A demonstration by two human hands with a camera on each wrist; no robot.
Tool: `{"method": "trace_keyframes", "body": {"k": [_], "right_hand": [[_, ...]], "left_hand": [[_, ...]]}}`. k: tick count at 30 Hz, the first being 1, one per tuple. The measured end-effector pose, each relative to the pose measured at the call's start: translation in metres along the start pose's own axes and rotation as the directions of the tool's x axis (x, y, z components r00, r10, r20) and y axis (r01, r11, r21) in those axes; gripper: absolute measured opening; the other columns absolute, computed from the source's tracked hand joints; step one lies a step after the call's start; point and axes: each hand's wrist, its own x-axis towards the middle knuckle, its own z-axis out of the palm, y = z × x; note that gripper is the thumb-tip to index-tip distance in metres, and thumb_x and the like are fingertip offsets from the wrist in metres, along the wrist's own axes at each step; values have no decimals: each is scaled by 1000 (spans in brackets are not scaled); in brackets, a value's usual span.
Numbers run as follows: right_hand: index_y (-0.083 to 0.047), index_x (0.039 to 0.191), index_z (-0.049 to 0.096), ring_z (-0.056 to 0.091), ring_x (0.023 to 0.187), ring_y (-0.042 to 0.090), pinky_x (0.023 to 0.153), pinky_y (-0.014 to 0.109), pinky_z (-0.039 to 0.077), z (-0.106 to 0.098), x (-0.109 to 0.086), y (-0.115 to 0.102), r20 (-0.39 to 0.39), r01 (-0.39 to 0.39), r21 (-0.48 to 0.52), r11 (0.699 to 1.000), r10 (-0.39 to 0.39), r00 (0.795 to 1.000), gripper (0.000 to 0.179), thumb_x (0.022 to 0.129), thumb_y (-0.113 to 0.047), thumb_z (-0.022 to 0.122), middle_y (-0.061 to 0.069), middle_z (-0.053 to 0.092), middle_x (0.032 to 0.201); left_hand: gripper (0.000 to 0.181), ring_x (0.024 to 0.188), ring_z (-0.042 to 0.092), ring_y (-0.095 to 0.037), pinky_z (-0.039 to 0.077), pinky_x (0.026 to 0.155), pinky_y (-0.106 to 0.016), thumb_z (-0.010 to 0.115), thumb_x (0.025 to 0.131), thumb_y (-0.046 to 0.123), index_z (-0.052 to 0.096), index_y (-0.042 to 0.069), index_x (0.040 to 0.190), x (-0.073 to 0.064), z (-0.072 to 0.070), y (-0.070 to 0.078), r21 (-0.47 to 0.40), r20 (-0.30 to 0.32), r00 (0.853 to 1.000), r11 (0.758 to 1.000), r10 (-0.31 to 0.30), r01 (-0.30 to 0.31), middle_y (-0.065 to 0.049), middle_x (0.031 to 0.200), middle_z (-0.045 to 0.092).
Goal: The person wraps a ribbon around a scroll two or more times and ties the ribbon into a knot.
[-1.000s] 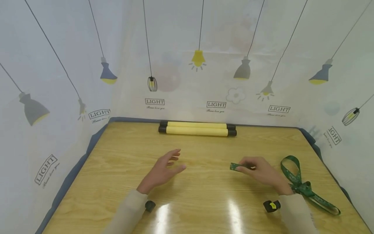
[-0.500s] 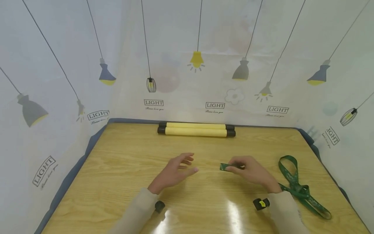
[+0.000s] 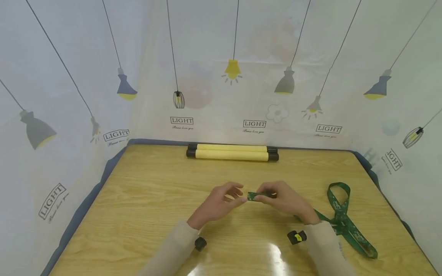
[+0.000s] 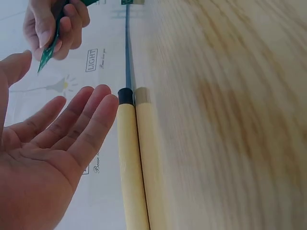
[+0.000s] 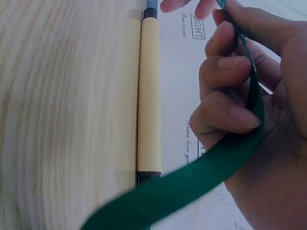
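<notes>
My right hand [image 3: 284, 199] pinches the end of a green patterned ribbon [image 3: 253, 196] between thumb and fingers, a short tip sticking out to the left. From that hand the ribbon [image 5: 168, 194] runs down across the palm in the right wrist view. The rest of it lies in a loop with a bow-like bunch on the table to the right, partly behind the right wrist. Facing it, my left hand [image 3: 217, 202] has its fingers spread and relaxed, holding nothing, the thumb tip right at the ribbon's tip in the head view. In the left wrist view the left palm [image 4: 38, 177] shows bare.
Two yellow rolls with black ends [image 3: 231, 155] lie side by side at the back of the wooden table [image 3: 145, 184]. Behind them rises a white curtain printed with lamps [image 3: 214, 126]. Small black wrist devices [image 3: 296, 237] sit under both sleeves.
Both hands have come closer together: the left moved right, the right moved left with the ribbon end. The ribbon on the table has been dragged a little to the left.
</notes>
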Motion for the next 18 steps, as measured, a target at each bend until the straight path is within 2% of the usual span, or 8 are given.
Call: {"method": "trace_keyframes", "body": {"k": [3,6,10,14,18], "right_hand": [[-24,98,73,66,86,6,80,25,56,5,4,0,16,17,8,1000,-17,1000,13,100,-36,67,1,75,97],[-23,98,73,65,85,7,79,25,56,8,5,-1,27,33,13,999,-33,999,13,100,-35,67,2,75,97],[-23,98,73,67,86,8,80,26,57,10,5,-5,47,47,24,999,-48,998,12,100,-33,67,-3,75,97],[-24,99,73,67,89,5,82,26,56,12,5,-6,66,50,20,999,-51,997,11,101,-33,66,-6,75,99],[-22,101,73,64,81,7,78,26,55,14,6,-4,83,47,33,998,-49,995,11,102,-31,66,3,74,94]], "left_hand": [[46,106,67,-13,58,87,-27,65,101,43,62,13,135,0,3,1,2,2,1000,1000,22,-22,-2,120,71],[33,99,67,-10,58,81,-25,68,100,39,69,16,123,1,5,2,-6,-6,999,999,49,-49,2,110,72],[21,94,69,-10,59,77,-24,69,99,35,73,20,112,2,7,3,-17,-23,998,998,65,-65,4,103,74],[18,90,73,-19,60,77,-26,68,99,31,73,17,110,3,9,4,-55,-22,998,996,64,-65,1,101,75],[14,86,75,-32,62,76,-31,67,100,26,74,15,106,3,10,6,-115,-7,998,992,55,-56,-7,98,76]]}}
